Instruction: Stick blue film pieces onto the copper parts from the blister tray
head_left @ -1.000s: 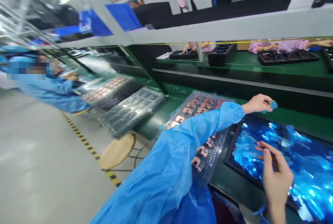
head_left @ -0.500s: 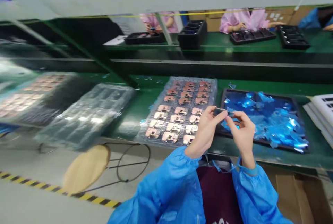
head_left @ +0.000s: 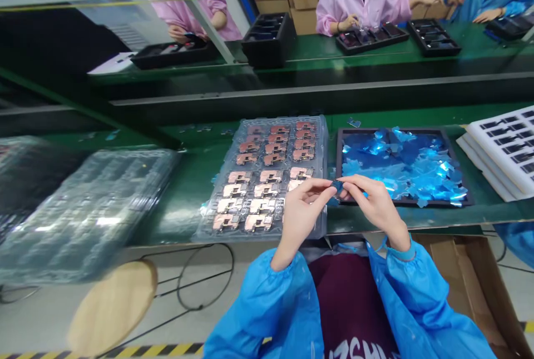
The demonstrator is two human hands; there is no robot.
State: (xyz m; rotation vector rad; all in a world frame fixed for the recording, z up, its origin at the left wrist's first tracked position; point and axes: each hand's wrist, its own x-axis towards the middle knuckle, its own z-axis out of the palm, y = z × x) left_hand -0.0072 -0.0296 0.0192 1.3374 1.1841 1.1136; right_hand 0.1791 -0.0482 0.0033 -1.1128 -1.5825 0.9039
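Between my two hands is a small dark, bluish flat piece (head_left: 337, 185), too small to make out its exact kind. My left hand (head_left: 302, 211) pinches its left end between thumb and fingers. On the other end, my right hand (head_left: 373, 203) is closed in a pinch as well. Just left of and beneath my hands lies a clear plastic tray (head_left: 324, 144) with rows of small copper-coloured circuit boards (head_left: 269, 175). A black-rimmed tray (head_left: 339, 153) strewn with blue film scraps (head_left: 417, 172) sits beyond my right hand.
Clear empty-looking plastic trays (head_left: 83, 208) are stacked at the left, blurred. White foam trays (head_left: 500, 153) stand at the right edge. A green post (head_left: 104, 111) slants across the bench. Co-workers with black trays (head_left: 371, 39) sit opposite. A round wooden stool (head_left: 112, 309) is below.
The view has swung right and down, so the left-hand trays slide out of frame. Both hands still pinch the small piece, which now shows more of its bluish face.
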